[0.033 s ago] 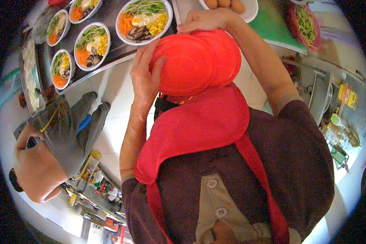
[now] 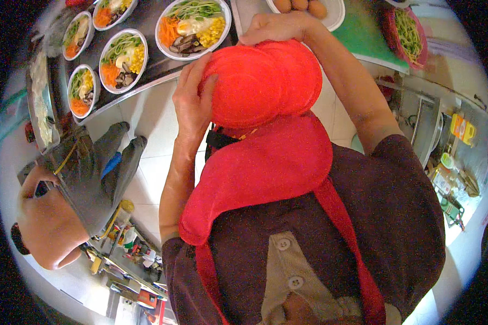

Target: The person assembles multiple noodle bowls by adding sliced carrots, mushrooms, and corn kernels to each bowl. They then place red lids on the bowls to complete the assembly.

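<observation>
The red bowls [image 2: 263,81], stacked upside down, hang at your chest above the red apron [image 2: 265,168], short of the counter's near edge [image 2: 162,81]. Your left hand [image 2: 192,100] clasps their left rim, your right hand [image 2: 276,27] grips the far rim.

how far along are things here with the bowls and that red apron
Done: four bowls on the dark counter are filled with carrot, corn, greens and mushrooms, and eggs sit on a white plate. In hand: the left hand and right hand both grip the bunched top of the red apron. Left: the apron is not yet smoothed flat. Whether more bowls remain can't be told.
</observation>
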The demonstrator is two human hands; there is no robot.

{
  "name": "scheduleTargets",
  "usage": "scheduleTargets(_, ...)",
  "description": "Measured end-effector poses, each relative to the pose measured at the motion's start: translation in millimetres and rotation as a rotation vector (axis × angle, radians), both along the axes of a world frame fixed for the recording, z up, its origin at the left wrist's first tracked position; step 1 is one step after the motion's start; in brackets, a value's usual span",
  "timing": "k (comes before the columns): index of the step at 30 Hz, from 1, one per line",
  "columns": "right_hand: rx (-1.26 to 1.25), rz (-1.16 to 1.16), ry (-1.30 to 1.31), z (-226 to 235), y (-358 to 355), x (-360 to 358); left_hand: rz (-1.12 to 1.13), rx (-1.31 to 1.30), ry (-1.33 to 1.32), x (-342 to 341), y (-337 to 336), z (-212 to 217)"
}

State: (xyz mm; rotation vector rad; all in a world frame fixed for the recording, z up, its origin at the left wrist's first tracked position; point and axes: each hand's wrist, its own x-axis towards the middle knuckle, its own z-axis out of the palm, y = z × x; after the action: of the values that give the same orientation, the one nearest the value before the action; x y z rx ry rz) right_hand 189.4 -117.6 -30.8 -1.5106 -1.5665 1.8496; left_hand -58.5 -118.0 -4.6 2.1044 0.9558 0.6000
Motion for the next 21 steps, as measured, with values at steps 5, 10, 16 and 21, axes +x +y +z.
scheduleTargets(5,0.067,0.242,0.205,4,4,-5,0.166,0.085,-0.069,-10,1,-22)
scheduleTargets(10,0.089,0.269,0.131,10,7,-9,0.337,-0.024,0.075,-35,11,-35)
scheduleTargets(16,0.071,0.229,0.127,7,6,-2,0.136,0.071,0.951,-98,14,-52)
scheduleTargets(21,0.058,0.226,0.179,10,10,-3,0.150,-0.410,0.124,-91,6,-51)
